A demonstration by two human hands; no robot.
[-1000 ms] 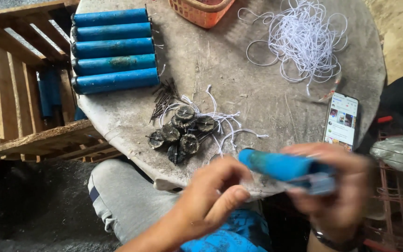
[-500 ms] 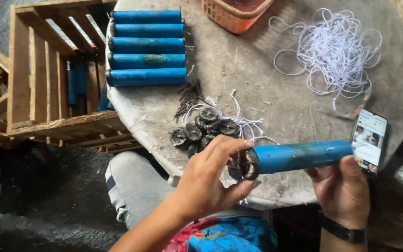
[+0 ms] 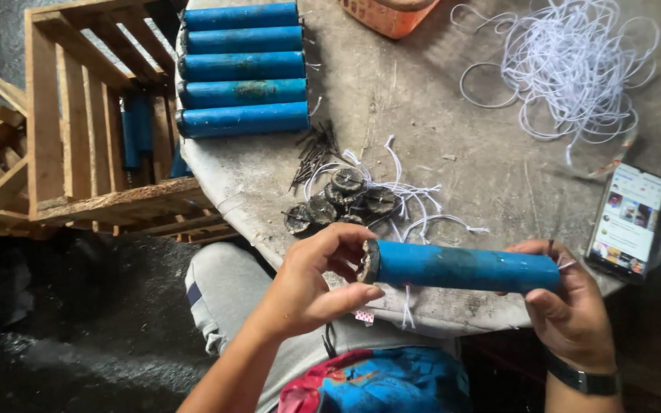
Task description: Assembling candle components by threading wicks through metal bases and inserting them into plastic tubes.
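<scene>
Blue tube (image 3: pixel 464 268) held level in the head view, lower centre of the frame, long axis running left to right just above the near rim of the round grey table (image 3: pixel 491 160). Left hand (image 3: pixel 311 279) clasped on the left end, fingertips and thumb pressing a dark round cap (image 3: pixel 367 261) at the mouth. Right hand (image 3: pixel 568 306) cupped under the right end, fingers wrapped around it. Loose caps (image 3: pixel 338 200) and white string just above; five more blue tubes (image 3: pixel 242 69) stacked at upper left.

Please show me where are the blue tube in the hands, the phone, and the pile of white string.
blue tube (image 3: pixel 464 267), head view, middle of its body.
phone (image 3: pixel 626 220), head view, centre of its screen.
white string (image 3: pixel 571 65), head view, thick of the tangle.
</scene>
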